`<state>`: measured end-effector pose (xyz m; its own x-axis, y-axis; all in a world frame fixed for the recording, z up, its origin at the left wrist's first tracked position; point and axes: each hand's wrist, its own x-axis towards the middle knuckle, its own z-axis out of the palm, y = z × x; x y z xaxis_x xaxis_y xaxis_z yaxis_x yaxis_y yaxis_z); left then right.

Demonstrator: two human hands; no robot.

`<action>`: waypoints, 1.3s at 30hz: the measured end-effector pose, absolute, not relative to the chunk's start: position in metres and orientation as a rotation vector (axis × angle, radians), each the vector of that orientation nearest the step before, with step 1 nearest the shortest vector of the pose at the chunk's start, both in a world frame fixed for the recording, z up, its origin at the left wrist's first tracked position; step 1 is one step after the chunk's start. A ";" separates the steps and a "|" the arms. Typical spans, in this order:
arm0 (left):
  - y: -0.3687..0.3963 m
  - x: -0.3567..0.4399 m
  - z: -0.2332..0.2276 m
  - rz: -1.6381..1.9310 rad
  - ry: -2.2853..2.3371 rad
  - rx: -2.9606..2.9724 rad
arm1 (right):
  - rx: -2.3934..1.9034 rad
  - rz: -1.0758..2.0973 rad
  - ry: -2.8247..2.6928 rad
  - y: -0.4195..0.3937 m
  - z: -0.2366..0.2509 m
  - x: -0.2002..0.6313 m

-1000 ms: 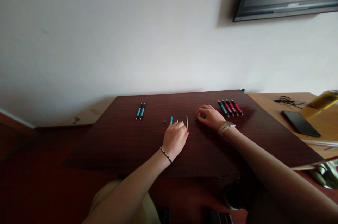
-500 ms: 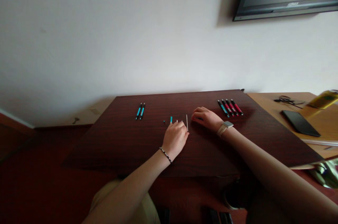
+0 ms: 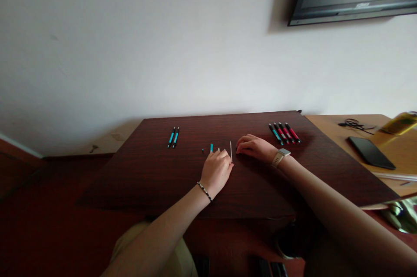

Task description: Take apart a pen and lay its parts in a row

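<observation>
My left hand (image 3: 216, 168) rests palm down on the dark table with its fingers apart, its thumb beside the lower end of a thin pale pen refill (image 3: 231, 151). A blue pen barrel (image 3: 211, 148) lies by its fingertips, partly hidden by them. To the left is a tiny dark teal pen part (image 3: 202, 150). Right of the refill, my right hand (image 3: 256, 148) lies on the table, fingers bent and drawn together. A small dark bit shows at its fingertips, too small to name.
Two blue pens (image 3: 173, 138) lie at the left. One blue pen (image 3: 276, 134) and several red pens (image 3: 287, 132) lie in a row at the right. On the lighter desk are a black phone (image 3: 370, 152), a black cable (image 3: 355, 125) and a yellow can (image 3: 400, 123).
My right hand has moved slightly right and its fingers have bent down toward the table. My left hand and the pen parts have stayed in place.
</observation>
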<state>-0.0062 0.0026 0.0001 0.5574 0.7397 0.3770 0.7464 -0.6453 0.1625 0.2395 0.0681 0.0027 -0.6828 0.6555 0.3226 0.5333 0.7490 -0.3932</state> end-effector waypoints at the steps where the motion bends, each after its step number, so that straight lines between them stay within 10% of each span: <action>1: 0.002 -0.006 0.000 -0.654 -1.317 -2.756 | -0.911 0.368 -2.497 0.068 0.003 0.241; 39: -0.003 -0.032 0.007 -0.686 -1.390 -2.752 | -1.225 0.177 -2.361 0.069 -0.010 0.289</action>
<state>-0.0318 -0.0029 0.0066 0.5184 0.7705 0.3708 0.7630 -0.6126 0.2063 0.2895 0.0691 -0.0096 -0.4902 0.7990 0.3483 0.7381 0.5931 -0.3216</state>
